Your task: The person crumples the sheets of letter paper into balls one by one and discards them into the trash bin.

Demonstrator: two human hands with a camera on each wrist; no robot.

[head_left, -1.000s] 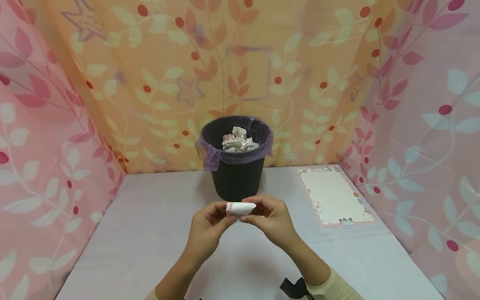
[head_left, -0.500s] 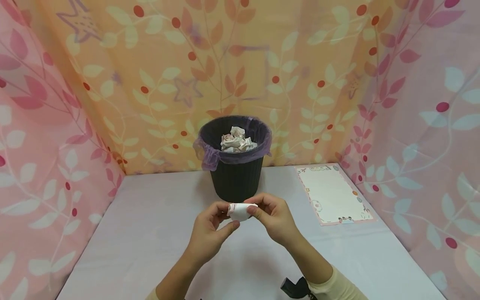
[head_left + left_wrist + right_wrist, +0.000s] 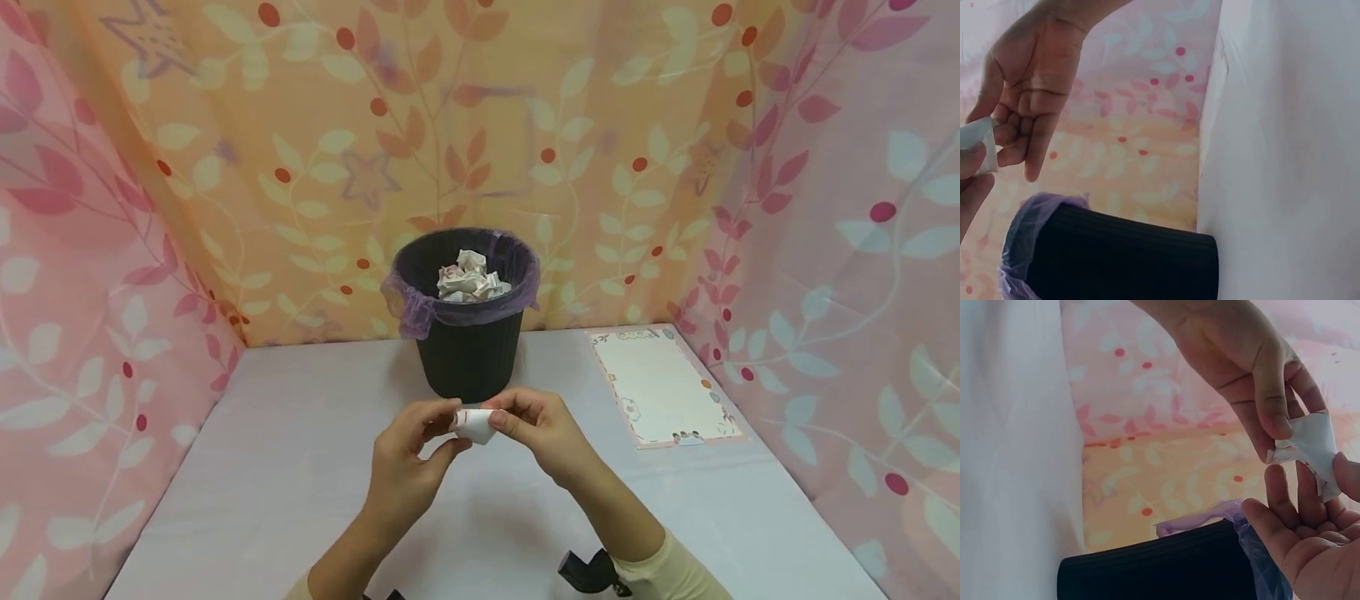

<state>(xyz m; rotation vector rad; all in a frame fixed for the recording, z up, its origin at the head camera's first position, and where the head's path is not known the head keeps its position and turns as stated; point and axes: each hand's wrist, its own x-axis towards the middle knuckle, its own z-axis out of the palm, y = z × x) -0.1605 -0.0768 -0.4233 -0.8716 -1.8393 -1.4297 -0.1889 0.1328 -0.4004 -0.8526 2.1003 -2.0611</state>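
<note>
A small folded piece of white paper (image 3: 472,427), with a reddish mark on its top edge, is held up in front of the bin. My left hand (image 3: 408,458) pinches its left end between thumb and fingertips. On the other end, my right hand (image 3: 555,442) grips it, thumb laid over the near face. In the left wrist view the right hand (image 3: 1038,81) shows its palm, with the paper (image 3: 984,140) at the left edge. The right wrist view shows the left thumb on the creased paper (image 3: 1313,440) and the right hand (image 3: 1329,556) below.
A black bin (image 3: 468,358) with a purple liner (image 3: 423,310) stands at the back of the white table (image 3: 300,467), crumpled papers (image 3: 472,279) inside. A sheet with a decorated border (image 3: 663,387) lies at the right. Patterned cloth (image 3: 315,208) encloses three sides.
My right thumb has moved up from the paper's lower edge onto its near face. The paper now shows a broader, shorter face. Both hands stay close together in nearly the same place.
</note>
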